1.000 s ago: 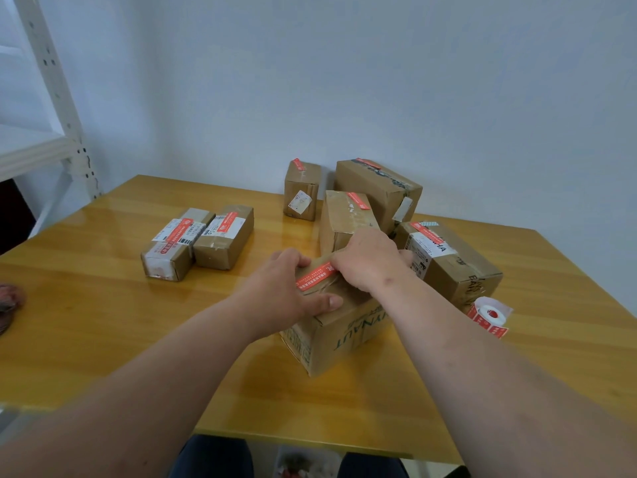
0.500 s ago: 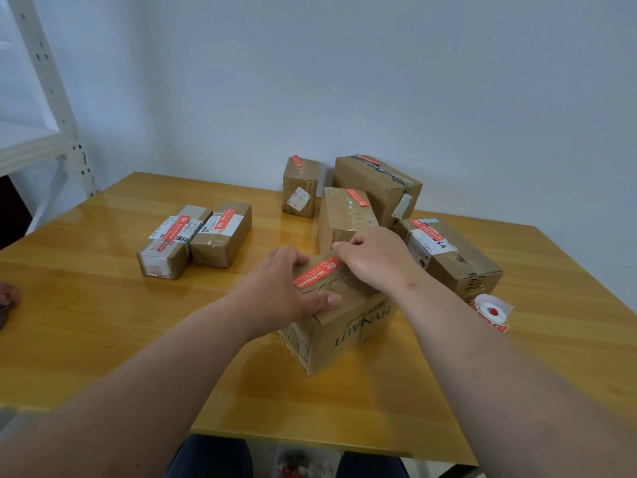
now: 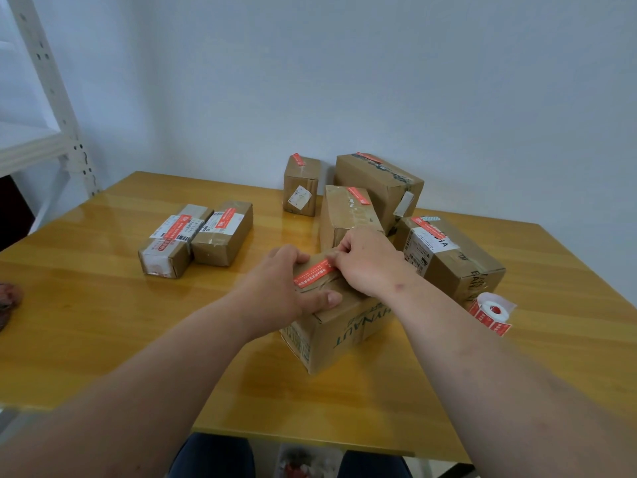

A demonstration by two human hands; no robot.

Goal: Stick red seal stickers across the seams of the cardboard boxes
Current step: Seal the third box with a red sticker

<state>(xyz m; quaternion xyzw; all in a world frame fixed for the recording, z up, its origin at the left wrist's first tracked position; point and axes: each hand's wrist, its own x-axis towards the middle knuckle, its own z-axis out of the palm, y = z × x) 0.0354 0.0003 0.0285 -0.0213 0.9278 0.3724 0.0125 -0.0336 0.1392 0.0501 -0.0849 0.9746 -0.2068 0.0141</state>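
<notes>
Pale blue-grey wall behind, white metal shelving rack (image 3: 51, 108) far left. Glossy wooden surface (image 3: 103, 322) fills most of the view.

Biggest box (image 3: 379, 188) at the back, red seal on top. Right of centre, another large box (image 3: 455, 260) with a white shipping label and a red seal across its top. Front and centre, the box being worked (image 3: 341, 329), printed lettering on its near side, sitting skewed to the surface edge. Just behind it, a mid-size box (image 3: 344, 215), sealed. Small upright box (image 3: 301, 191) at the back, sealed at its top edge. To the left, well apart from the cluster, two long boxes (image 3: 196, 239) side by side and touching, each with a label and a red seal.

Left hand (image 3: 279, 288) rests on the worked box's top, fingers wrapped over the far edge, thumb flat on the near edge. Right hand (image 3: 368, 260) has fingers curled, pinching the right end of the red seal sticker (image 3: 314, 274), which lies diagonally across the top seam between both hands.

Sticker roll (image 3: 491, 312) on the surface at right, near the large labelled box, strip trailing.
</notes>
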